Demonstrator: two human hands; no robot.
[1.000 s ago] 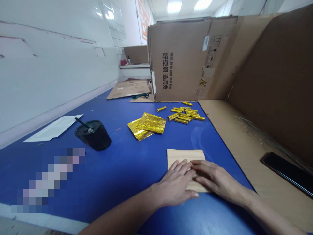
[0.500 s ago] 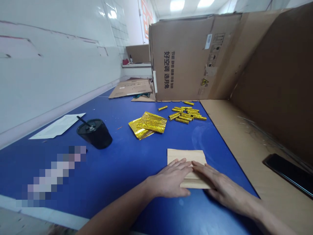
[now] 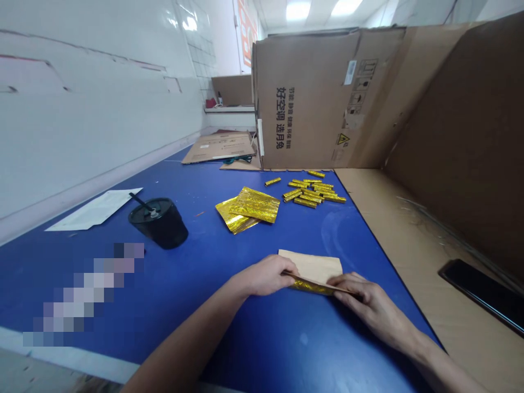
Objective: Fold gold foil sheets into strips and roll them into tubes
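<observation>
A sheet of paper (image 3: 313, 266), tan on top and shiny gold underneath, lies on the blue table near me. Its near edge is lifted and folded up, so a strip of the gold side shows. My left hand (image 3: 268, 274) pinches the left end of this fold between thumb and fingers. At the right end, my right hand (image 3: 362, 295) grips the same edge, fingers on the tan side and thumb below. Further off lie two flat gold sheets (image 3: 256, 204), overlapping. Several small gold rolls (image 3: 313, 194) are heaped to their right.
On the left stand a black lidded cup (image 3: 159, 224) with a straw and a white paper (image 3: 96, 210). A large cardboard box (image 3: 315, 103) walls off the back. A dark phone (image 3: 483, 295) rests on cardboard at right. Flat cardboard pieces (image 3: 221, 147) lie at the far left.
Both hands were lying flat on the tan sheet. Now they hold its near edge, which has come up and folded away from me, exposing the gold underside.
</observation>
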